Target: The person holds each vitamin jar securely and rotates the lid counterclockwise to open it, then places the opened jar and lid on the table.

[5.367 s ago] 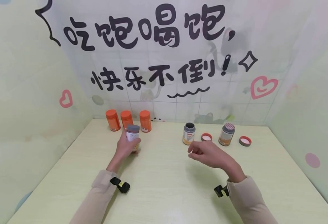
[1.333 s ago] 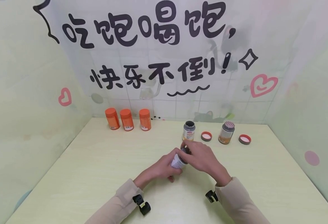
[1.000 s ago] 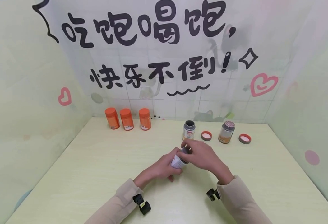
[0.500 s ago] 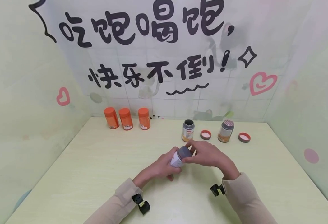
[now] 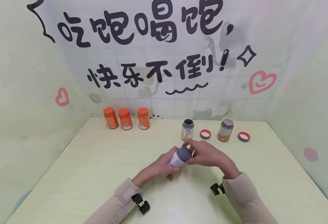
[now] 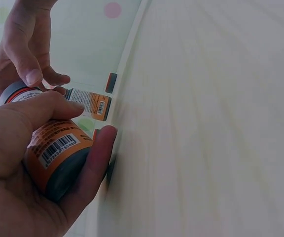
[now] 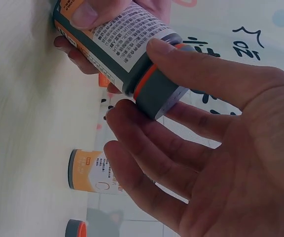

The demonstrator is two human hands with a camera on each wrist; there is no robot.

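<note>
A grey-lidded supplement bottle (image 5: 176, 160) with a white and orange label is held tilted over the middle of the table by my left hand (image 5: 164, 165), its cap end pointing up and to the right. In the left wrist view, the thumb lies across the label and a finger curls under the dark base (image 6: 68, 173). My right hand (image 5: 207, 154) is at the grey cap (image 5: 185, 153), which is on the bottle. In the right wrist view, an orange ring shows under the cap, with the thumb on one side of it and fingertips on the other.
Three orange jars (image 5: 143, 119) stand at the back left. At the back right are an uncapped bottle (image 5: 187, 132), a bottle with a patterned seal (image 5: 225, 132), and two upturned caps (image 5: 205, 134). Printed walls (image 5: 164, 107) enclose the back and sides.
The left hand has brought the bottle from near the orange jars to the middle. The right hand, loose earlier, has come to the cap; its fingers have since shifted round it.
</note>
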